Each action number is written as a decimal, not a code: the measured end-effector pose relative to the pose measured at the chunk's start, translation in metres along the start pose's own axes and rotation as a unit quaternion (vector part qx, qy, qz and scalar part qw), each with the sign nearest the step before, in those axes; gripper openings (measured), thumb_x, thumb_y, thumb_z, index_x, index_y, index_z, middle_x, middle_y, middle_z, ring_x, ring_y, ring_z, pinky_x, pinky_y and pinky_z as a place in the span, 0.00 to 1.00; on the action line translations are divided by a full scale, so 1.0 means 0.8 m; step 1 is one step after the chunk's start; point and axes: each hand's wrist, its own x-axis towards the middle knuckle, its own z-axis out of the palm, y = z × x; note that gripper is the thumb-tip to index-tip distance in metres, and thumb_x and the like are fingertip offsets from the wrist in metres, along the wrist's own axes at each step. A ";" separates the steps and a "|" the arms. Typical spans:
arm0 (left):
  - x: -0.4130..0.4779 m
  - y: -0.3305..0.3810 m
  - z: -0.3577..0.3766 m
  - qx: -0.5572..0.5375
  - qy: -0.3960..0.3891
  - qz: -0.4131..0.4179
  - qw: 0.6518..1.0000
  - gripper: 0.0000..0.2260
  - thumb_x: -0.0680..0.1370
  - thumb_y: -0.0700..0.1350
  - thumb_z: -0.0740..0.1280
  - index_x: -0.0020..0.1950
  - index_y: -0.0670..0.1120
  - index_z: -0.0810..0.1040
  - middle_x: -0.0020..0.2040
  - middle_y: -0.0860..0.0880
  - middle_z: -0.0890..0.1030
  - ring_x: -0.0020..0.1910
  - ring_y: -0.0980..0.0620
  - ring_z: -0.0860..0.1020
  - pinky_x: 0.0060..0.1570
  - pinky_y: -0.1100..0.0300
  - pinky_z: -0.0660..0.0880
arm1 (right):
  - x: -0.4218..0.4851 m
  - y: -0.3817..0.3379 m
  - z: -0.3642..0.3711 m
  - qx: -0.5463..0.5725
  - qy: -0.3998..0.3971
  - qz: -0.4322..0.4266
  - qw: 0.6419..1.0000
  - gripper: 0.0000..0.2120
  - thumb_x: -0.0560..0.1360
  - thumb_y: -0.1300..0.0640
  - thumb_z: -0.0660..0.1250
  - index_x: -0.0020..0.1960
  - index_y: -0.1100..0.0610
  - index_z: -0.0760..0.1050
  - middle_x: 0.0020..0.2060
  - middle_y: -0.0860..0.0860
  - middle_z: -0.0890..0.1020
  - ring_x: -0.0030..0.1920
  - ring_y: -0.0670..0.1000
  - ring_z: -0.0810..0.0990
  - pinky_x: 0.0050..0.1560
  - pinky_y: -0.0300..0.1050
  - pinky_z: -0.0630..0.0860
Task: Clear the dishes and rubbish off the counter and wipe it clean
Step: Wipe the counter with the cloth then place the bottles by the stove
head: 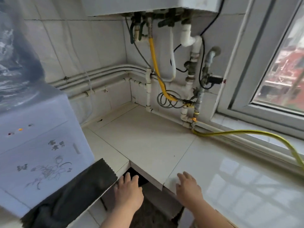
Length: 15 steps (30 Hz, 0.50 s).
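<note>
The cream tiled counter point(148, 139) runs into the corner under a wall boiler, and no dishes or rubbish show on it. A dark grey cloth point(77, 191) lies draped over the counter's front left edge. My left hand point(128, 191) hovers with straight fingers over a dark gap at the counter's notch, just right of the cloth, holding nothing. My right hand point(187, 186) lies flat with spread fingers on the glossy tile near the front edge, also holding nothing.
A white appliance point(41, 145) with a flower print stands on the left. Pipes and a coiled cable point(169, 100) crowd the back corner. A yellow gas hose point(246, 132) trails along the window sill point(263, 129) at the right.
</note>
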 end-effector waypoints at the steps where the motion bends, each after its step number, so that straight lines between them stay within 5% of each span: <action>1: -0.001 0.014 0.001 0.006 0.001 0.013 1.000 0.21 0.81 0.51 0.55 0.75 0.53 0.60 0.78 0.49 0.54 0.77 0.44 0.52 0.72 0.46 0.56 | -0.003 0.008 -0.006 0.012 0.019 0.005 1.000 0.22 0.80 0.54 0.53 0.74 0.50 0.60 0.75 0.50 0.59 0.74 0.53 0.57 0.71 0.52 0.62; 7: -0.018 0.094 0.018 0.028 -0.001 0.078 0.997 0.18 0.81 0.49 0.55 0.71 0.51 0.65 0.71 0.50 0.64 0.71 0.48 0.61 0.67 0.50 0.62 | -0.029 0.087 -0.035 0.026 0.046 0.028 0.998 0.21 0.80 0.55 0.53 0.72 0.51 0.63 0.72 0.48 0.64 0.72 0.52 0.62 0.68 0.48 0.64; 15: -0.083 0.291 0.074 0.037 -0.058 0.170 0.983 0.20 0.80 0.46 0.53 0.73 0.50 0.62 0.74 0.49 0.60 0.72 0.47 0.59 0.69 0.50 0.60 | -0.098 0.278 -0.100 0.029 0.079 0.115 0.990 0.20 0.80 0.54 0.53 0.71 0.51 0.65 0.67 0.48 0.68 0.68 0.52 0.66 0.64 0.46 0.67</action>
